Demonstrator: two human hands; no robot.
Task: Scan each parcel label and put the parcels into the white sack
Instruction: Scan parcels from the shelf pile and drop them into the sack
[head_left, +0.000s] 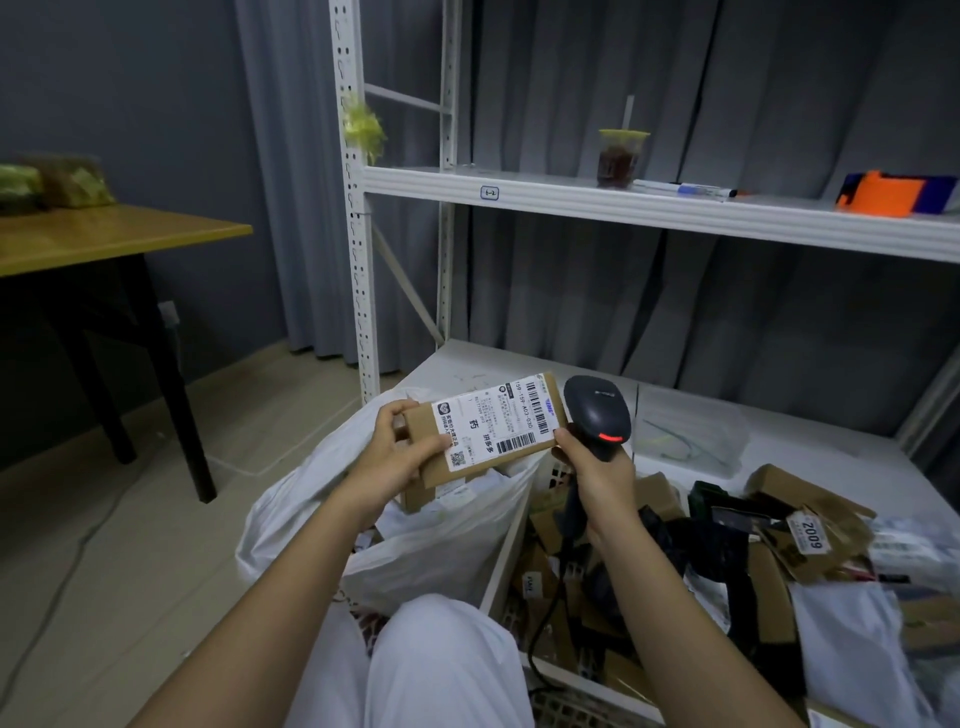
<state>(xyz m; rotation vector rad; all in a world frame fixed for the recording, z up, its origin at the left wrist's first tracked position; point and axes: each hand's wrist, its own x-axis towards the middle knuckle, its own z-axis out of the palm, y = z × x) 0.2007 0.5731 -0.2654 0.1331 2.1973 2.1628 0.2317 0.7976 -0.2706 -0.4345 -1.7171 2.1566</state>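
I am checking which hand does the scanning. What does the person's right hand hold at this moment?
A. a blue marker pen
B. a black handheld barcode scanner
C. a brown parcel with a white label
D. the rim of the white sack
B: the right hand grips the handle of the black scanner, while the left hand holds the labelled parcel above the white sack.

At twelve o'clock we face grey curtains (571, 291) hanging in folds behind a white metal shelving unit (358, 249); its upper shelf (571, 195) carries a drink cup (618, 156), a marker pen (685, 189) and an orange object (883, 195); at nine o'clock a wooden table (104, 234) on black legs stands against a dark grey wall (119, 93); at seven o'clock lies a pale tiled floor (130, 545); the light is dim.
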